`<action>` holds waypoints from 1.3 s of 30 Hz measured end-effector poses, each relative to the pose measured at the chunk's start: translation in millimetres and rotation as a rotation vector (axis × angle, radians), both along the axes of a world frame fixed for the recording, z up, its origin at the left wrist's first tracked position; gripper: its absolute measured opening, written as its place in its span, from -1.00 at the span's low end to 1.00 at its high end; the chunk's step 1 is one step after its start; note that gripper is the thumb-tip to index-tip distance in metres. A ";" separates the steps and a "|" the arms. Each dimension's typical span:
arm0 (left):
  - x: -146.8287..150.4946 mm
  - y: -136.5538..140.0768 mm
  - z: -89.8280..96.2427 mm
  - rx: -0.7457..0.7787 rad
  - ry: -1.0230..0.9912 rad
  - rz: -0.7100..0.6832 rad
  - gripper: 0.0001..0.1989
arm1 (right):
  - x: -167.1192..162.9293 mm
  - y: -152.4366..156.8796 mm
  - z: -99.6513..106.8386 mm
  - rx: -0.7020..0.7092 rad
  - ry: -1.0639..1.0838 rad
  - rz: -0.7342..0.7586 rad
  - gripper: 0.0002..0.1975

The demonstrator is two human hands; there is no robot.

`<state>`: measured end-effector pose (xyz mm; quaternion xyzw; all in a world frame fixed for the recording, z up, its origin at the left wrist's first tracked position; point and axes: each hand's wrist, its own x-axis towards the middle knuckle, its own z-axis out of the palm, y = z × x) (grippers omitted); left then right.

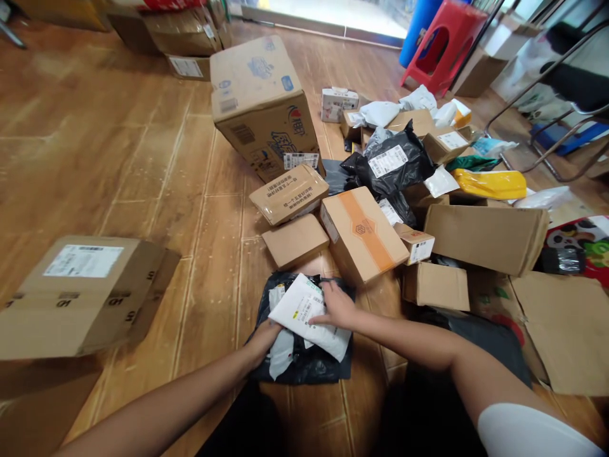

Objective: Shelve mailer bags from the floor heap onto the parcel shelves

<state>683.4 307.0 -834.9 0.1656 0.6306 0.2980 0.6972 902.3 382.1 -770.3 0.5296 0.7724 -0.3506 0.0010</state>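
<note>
A white mailer bag (304, 311) with a printed label lies slanted above a black plastic parcel (323, 369) on the floor between my legs. My left hand (262, 339) grips the mailer's left corner, its fingertips hidden underneath. My right hand (340, 306) is closed over the mailer's right edge, thumb across the label side and fingers at the far edge. Below the mailer, a crumpled pale grey packet (282, 355) rests on the black parcel. Beyond my hands sit a small plain carton (295, 241) and a carton with an orange stripe (364, 235).
A large carton (261, 101) stands ahead. Cartons and plastic mailers are heaped on the right, with a black parcel (392, 162) and a yellow packet (490, 184). A labelled box (85, 298) is at left. A red stool (445, 47) stands at the back.
</note>
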 end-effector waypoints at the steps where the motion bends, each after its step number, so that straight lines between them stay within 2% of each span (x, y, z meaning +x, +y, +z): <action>1: 0.3 -0.3 0.1 -0.019 -0.009 0.001 -0.32 | 6.0 -0.4 -6.7 -0.100 0.006 -0.042 -0.04; 4: 0.8 -0.7 -1.1 -0.082 -0.004 0.025 -0.36 | 18.0 -6.0 -32.5 -0.283 0.152 -0.190 -0.27; 6: 1.6 -0.1 -1.1 -0.106 -0.001 0.036 -0.39 | 21.6 -12.4 -48.8 -0.335 0.299 -0.317 -0.45; 8: 3.1 1.3 1.5 -0.106 -0.026 0.044 -0.38 | 22.1 -19.4 -58.8 -0.356 0.396 -0.400 -0.53; 10: 4.7 2.9 7.4 -0.114 -0.130 0.061 -0.34 | 19.4 -25.6 -60.7 -0.333 0.418 -0.411 -0.54; 14: 6.5 2.2 22.0 -0.092 -0.504 0.100 -0.13 | 5.4 -32.9 -49.4 -0.247 0.418 -0.367 -0.56; 15: 6.9 0.9 24.5 -0.060 -0.507 0.115 -0.09 | 1.2 -33.8 -46.5 -0.230 0.421 -0.371 -0.56; 17: 8.2 -2.1 27.0 0.010 -0.361 0.137 -0.08 | -5.7 -35.1 -43.7 -0.231 0.450 -0.397 -0.57; 20: 11.0 -4.7 26.9 0.083 -0.183 0.121 -0.15 | -9.0 -35.5 -47.4 -0.234 0.458 -0.483 -0.56; 23: 12.9 -3.7 25.9 0.082 -0.195 0.105 -0.23 | -6.5 -33.7 -54.8 -0.177 0.324 -0.612 -0.71; 25: 13.2 -2.5 25.2 0.075 -0.183 0.105 -0.24 | -5.5 -32.1 -57.2 -0.192 0.254 -0.642 -0.61; 28: 13.1 -1.6 24.1 0.093 -0.157 0.114 -0.24 | -6.7 -31.6 -54.8 -0.231 0.216 -0.639 -0.58; 33: 13.1 -0.7 23.6 0.090 -0.138 0.095 -0.25 | -9.1 -32.4 -50.1 -0.106 0.209 -0.529 -0.48; 37: 13.2 -1.0 24.1 0.098 -0.136 0.095 -0.25 | -11.1 -28.5 -54.1 -0.129 0.245 -0.495 -0.61; 39: 13.3 -1.7 23.7 0.103 -0.125 0.101 -0.26 | -11.2 -26.9 -53.0 -0.091 0.264 -0.516 -0.77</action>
